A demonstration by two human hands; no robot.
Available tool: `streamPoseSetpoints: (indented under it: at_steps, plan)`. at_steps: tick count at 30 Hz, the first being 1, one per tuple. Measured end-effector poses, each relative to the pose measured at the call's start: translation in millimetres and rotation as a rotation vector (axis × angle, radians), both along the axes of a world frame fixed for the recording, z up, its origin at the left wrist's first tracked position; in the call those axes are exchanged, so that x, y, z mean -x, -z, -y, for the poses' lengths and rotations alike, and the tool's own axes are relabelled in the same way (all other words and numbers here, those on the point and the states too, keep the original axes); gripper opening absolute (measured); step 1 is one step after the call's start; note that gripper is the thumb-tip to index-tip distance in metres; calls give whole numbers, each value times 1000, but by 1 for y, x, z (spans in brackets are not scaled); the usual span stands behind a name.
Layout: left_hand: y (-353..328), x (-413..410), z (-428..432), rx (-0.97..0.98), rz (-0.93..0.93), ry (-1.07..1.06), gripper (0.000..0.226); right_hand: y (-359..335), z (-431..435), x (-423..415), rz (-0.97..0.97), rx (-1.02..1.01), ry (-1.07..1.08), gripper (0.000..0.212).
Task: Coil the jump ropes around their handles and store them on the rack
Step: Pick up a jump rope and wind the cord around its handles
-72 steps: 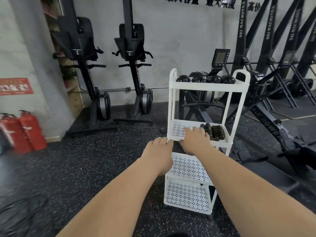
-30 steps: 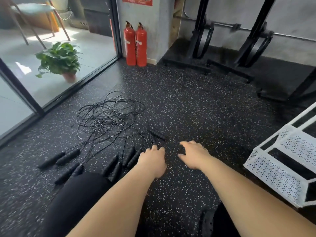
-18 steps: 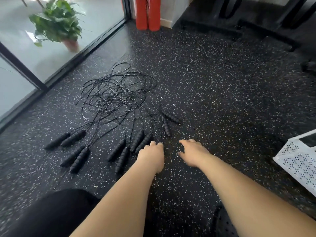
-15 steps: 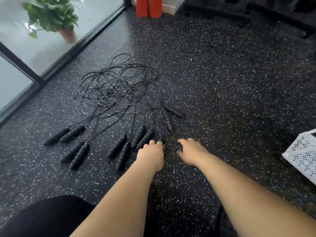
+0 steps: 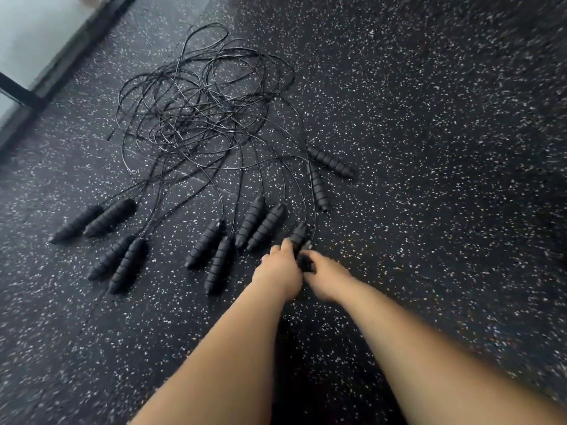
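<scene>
Several black jump ropes lie on the speckled floor, their thin cords in one tangled pile [image 5: 199, 108]. Ribbed black handles lie in pairs in front of it: one pair far left [image 5: 92, 219], another [image 5: 119, 262], a middle pair [image 5: 211, 253], a pair [image 5: 260, 222] and a spread pair at the right [image 5: 322, 176]. My left hand [image 5: 277, 268] and my right hand [image 5: 325, 277] meet on the nearest handle pair [image 5: 300, 234]. Fingers of both curl round its near end, which they hide. The view is blurred there. The rack is out of view.
A dark door frame [image 5: 36, 87] and a pale floor behind glass [image 5: 27, 32] run along the top left. Black speckled rubber flooring [image 5: 429, 148] stretches to the right of the ropes.
I turned from the white rack down to the ropes on the floor. Both hands moved forward and together onto the nearest handle pair; the rack slid out of view.
</scene>
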State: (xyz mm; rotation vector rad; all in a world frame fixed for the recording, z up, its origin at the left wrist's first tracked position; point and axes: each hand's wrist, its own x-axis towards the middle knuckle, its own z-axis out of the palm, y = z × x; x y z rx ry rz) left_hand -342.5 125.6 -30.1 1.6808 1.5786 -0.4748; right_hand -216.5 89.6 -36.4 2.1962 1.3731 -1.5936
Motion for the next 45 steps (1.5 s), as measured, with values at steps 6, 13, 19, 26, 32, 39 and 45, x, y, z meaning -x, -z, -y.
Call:
streamPoseSetpoints:
  at_steps: [6, 13, 19, 26, 32, 39, 45]
  plan:
    - [20, -3, -9, 60, 5, -105, 55, 37, 11, 12, -228, 52, 272, 66]
    - [32, -3, -11, 170, 31, -301, 58, 30, 17, 18, -327, -4, 518, 49]
    - [39, 2, -6, 195, 107, -457, 62, 28, 13, 21, -299, -74, 572, 50]
    - [29, 1, -10, 161, 248, -647, 28, 13, 5, 6, -352, -185, 694, 49]
    - [8, -14, -26, 141, 448, -742, 58, -27, -12, -16, -351, -397, 728, 56]
    - [-136, -42, -23, 31, 614, -630, 39, -129, -5, -58, -363, -660, 553, 58]
    - [-238, -64, -3, -146, 746, -325, 43, -247, 31, -90, -408, -893, 516, 60]
